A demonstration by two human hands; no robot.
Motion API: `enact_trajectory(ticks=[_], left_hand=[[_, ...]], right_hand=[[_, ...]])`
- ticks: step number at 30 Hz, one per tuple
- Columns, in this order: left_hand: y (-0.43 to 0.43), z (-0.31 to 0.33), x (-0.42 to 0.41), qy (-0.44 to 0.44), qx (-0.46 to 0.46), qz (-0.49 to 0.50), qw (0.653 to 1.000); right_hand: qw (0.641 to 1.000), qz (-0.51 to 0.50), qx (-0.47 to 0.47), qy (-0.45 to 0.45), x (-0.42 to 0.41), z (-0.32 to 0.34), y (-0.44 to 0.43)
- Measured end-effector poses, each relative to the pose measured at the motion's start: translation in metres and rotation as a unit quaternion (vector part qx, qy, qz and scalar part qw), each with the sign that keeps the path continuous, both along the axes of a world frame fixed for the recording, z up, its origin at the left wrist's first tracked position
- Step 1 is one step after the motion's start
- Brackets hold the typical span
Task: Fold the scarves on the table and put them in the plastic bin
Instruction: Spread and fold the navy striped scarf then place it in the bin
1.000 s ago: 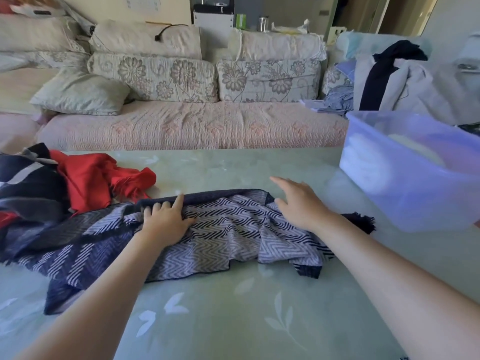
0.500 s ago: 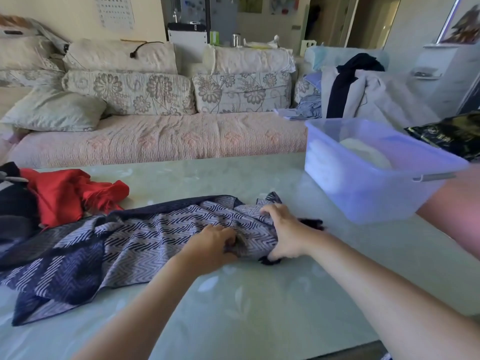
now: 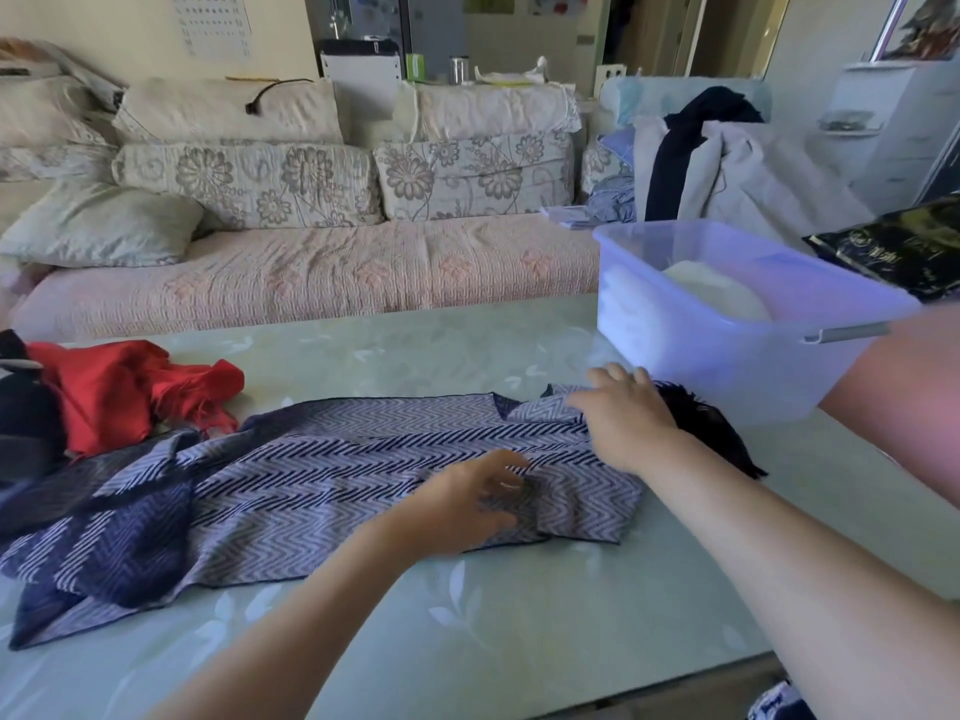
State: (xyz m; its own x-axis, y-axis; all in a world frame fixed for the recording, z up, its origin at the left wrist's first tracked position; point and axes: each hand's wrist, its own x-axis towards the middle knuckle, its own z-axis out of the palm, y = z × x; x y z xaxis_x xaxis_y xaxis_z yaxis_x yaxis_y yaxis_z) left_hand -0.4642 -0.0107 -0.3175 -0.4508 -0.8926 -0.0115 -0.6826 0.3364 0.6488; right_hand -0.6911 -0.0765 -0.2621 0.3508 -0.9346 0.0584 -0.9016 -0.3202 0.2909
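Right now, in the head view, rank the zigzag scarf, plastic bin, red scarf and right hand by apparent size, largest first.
1. zigzag scarf, spread out wide
2. plastic bin, its right end cut off by a forearm
3. red scarf, bunched in a heap
4. right hand, smallest though near the camera

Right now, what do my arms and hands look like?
Both forearms are bare, no sleeves in view. The left hand and right hand wear no gloves, and no watch or bracelet shows at either wrist. The left is blurred, so a ring cannot be ruled out.
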Motion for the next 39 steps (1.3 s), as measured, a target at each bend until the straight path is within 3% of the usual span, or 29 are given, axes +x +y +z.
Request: enact_trajectory(ticks=[2,4,6,7,9,12,17,20,22,24,27,33,36,39], left_hand=[[-0.001,-0.001,0.016,-0.049,-0.061,-0.011,0.997],[0.001,0.002,0.034,-0.163,-0.110,-0.025,0.980],[0.007,0.006,0.051,-0.247,-0.094,-0.018,0.964],[0.011,0.008,0.056,-0.261,-0.077,-0.017,0.962],[0.018,0.009,0.061,-0.254,-0.082,-0.017,0.963],[0.027,0.010,0.055,-0.235,-0.075,-0.004,0.969],[0.035,0.021,0.031,-0.136,0.127,-0.057,0.981],[0.026,0.028,0.034,-0.075,0.207,-0.034,0.975],[0.010,0.031,0.045,-0.052,0.146,0.034,0.987],[-0.010,0.029,0.063,-0.072,0.026,0.128,0.989],[-0.040,0.011,0.096,-0.130,-0.061,0.186,0.972],[-0.071,-0.022,0.126,-0.290,-0.002,0.171,0.942],[-0.084,-0.031,0.137,-0.306,0.014,0.203,0.930],[-0.092,-0.037,0.153,-0.289,0.006,0.216,0.932]], right_hand=[[0.988,0.089,0.036,-0.122,0.018,0.000,0.009],[0.958,0.132,0.175,-0.184,0.037,0.001,0.023],[0.947,0.133,0.269,-0.118,0.051,-0.005,0.034],[0.949,0.142,0.273,-0.065,0.054,-0.009,0.038],[0.957,0.149,0.248,-0.014,0.057,-0.009,0.042],[0.966,0.099,0.238,-0.009,0.054,-0.003,0.039],[0.953,0.005,0.300,0.049,0.050,-0.002,0.030],[0.972,0.032,0.229,-0.049,0.057,-0.003,0.016],[0.979,0.033,0.130,-0.153,0.063,-0.002,0.003],[0.976,0.018,0.079,-0.204,0.070,-0.007,-0.008],[0.976,0.021,0.118,-0.180,0.081,-0.030,-0.024],[0.974,0.090,0.126,-0.164,0.088,-0.061,-0.059],[0.992,0.060,0.074,-0.083,0.086,-0.067,-0.078],[0.994,0.015,0.079,-0.068,0.079,-0.070,-0.093]])
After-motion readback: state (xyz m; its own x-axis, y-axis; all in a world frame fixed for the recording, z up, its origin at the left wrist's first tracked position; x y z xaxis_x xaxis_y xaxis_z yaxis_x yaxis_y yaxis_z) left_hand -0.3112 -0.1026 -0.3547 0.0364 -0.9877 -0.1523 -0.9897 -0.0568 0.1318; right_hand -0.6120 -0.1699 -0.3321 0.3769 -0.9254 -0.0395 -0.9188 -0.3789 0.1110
